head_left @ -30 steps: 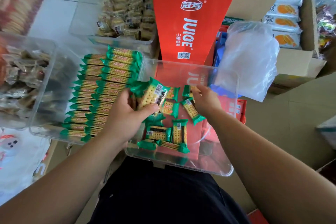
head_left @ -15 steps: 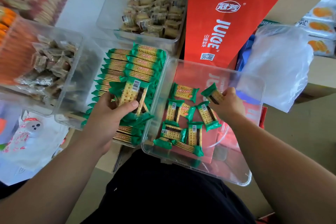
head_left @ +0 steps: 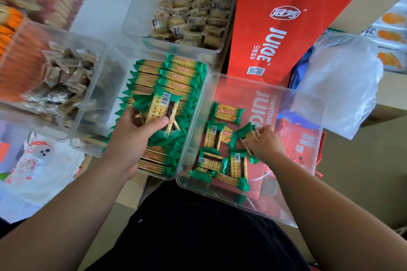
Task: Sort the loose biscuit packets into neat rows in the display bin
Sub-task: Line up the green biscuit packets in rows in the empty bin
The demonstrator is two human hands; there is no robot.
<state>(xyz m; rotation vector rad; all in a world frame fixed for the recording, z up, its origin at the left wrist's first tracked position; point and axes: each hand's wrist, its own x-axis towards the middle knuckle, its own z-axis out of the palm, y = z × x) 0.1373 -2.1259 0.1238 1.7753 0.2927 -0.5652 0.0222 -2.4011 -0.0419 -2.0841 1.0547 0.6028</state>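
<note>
My left hand (head_left: 134,136) holds a small stack of green biscuit packets (head_left: 160,109) above the clear display bin (head_left: 203,72), where green packets lie on edge in neat rows (head_left: 176,77). To its right, a second clear bin (head_left: 308,99) on my lap holds several loose green packets (head_left: 226,112). My right hand (head_left: 265,146) is down inside that bin, its fingers closed on one loose packet (head_left: 247,134).
Clear bins of brown-wrapped snacks (head_left: 63,77) and pale pastries (head_left: 187,17) stand to the left and behind. A red juice carton (head_left: 286,28) rises behind the loose-packet bin, with a clear plastic bag (head_left: 343,81) and cardboard boxes to the right.
My left hand carried its stack from the loose bin over the rowed bin. My right hand moved lower among the loose packets and holds one. The camera view shifted left.
</note>
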